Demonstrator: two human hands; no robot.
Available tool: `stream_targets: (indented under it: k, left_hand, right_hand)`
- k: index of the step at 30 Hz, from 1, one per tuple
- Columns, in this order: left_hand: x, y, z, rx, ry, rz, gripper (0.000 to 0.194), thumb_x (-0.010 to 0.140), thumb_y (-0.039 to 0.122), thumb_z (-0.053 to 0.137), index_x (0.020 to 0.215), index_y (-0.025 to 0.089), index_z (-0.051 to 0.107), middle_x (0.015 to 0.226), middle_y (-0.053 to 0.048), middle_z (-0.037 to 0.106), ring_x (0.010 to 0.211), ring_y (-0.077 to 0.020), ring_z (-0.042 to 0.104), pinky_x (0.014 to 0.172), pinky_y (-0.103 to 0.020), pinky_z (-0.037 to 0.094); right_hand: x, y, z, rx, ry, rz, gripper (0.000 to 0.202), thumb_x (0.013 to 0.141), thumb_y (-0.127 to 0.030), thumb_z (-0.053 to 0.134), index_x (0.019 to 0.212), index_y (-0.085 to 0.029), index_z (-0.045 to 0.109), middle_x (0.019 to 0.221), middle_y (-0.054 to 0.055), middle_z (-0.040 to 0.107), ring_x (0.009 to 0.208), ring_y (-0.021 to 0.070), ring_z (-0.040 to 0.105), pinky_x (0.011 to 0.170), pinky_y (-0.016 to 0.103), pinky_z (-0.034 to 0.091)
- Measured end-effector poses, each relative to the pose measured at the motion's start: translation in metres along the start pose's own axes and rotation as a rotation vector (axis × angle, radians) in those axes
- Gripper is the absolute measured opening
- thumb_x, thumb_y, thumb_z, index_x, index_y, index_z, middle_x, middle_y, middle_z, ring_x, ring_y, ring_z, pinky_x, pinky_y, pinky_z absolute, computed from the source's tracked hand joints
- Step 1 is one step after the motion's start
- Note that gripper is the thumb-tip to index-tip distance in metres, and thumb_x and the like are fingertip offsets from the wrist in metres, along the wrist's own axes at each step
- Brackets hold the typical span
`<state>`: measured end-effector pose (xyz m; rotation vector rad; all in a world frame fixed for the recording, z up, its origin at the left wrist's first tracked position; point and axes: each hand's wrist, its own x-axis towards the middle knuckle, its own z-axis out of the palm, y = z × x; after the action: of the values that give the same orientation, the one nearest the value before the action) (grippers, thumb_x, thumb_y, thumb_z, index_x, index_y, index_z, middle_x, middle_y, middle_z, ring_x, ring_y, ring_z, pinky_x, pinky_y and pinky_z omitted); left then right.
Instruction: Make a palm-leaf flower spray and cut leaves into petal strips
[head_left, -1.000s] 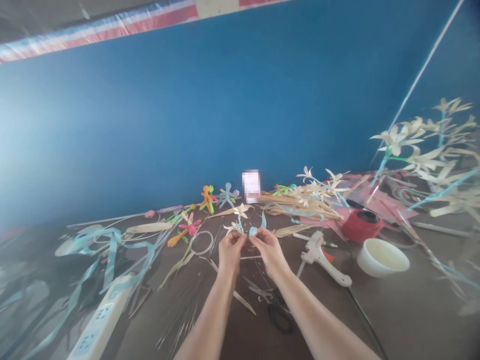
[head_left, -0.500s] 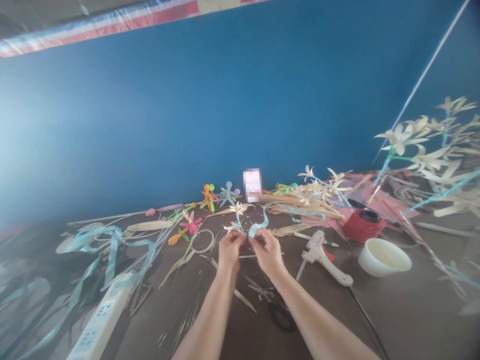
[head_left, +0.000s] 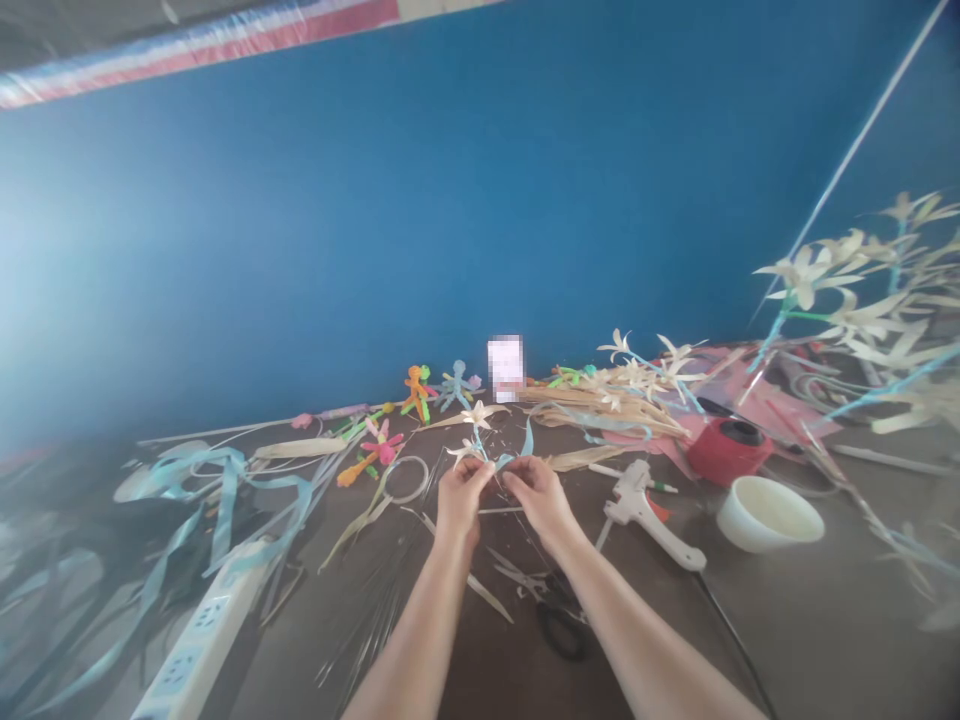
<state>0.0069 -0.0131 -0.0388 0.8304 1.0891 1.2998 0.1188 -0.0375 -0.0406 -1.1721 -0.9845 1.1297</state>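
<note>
My left hand (head_left: 462,497) is closed in a pinch on the stem of a small cream artificial flower (head_left: 478,415), whose petals rise above the fingers. A second pale bloom (head_left: 463,452) on it sits just over my left knuckles. Close beside it, my right hand (head_left: 535,498) pinches a light blue ribbon (head_left: 528,438), which curls upward from the fingertips. The fingertips of both hands nearly meet at the stem, and the exact spot where ribbon and stem join is hidden. Below the hands lie scissors (head_left: 561,630) with black handles.
Right of my hands lie a white glue gun (head_left: 645,515), a white bowl (head_left: 769,514) and a red round object (head_left: 727,452). A power strip (head_left: 196,640) and loose blue ribbon (head_left: 225,500) are on the left. Finished-looking flower stems (head_left: 806,275) stand at far right.
My right hand has turned slightly and shifted inward beside the stem. The wide loop of blue ribbon now shows narrower and stands more upright. My left hand stays nearly in place.
</note>
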Motion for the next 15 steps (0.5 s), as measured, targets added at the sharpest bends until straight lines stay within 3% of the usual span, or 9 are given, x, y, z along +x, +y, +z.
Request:
stream_targets:
  k: [6,15]
  left_hand:
    - [0.001,0.002,-0.001,0.025,0.045,0.001,0.023,0.055,0.028,0.070,0.063,0.014,0.054,0.049,0.003,0.055,0.046,-0.0088,0.050,0.050,-0.021,0.040]
    - [-0.002,0.013,0.000,-0.110,-0.116,-0.087,0.027,0.056,0.026,0.069,0.077,0.012,0.060,0.059,0.000,0.059,0.054,-0.0100,0.054,0.056,-0.023,0.042]
  right_hand:
    - [-0.003,0.002,-0.004,0.057,-0.257,0.168,0.021,0.065,-0.037,0.059,0.059,-0.017,0.055,0.047,-0.002,0.055,0.037,0.0095,0.045,0.036,0.021,0.031]
    - [-0.005,-0.009,-0.005,0.121,-0.251,0.191,0.024,0.065,-0.037,0.059,0.057,-0.016,0.054,0.044,-0.003,0.054,0.033,0.0073,0.043,0.036,0.020,0.032]
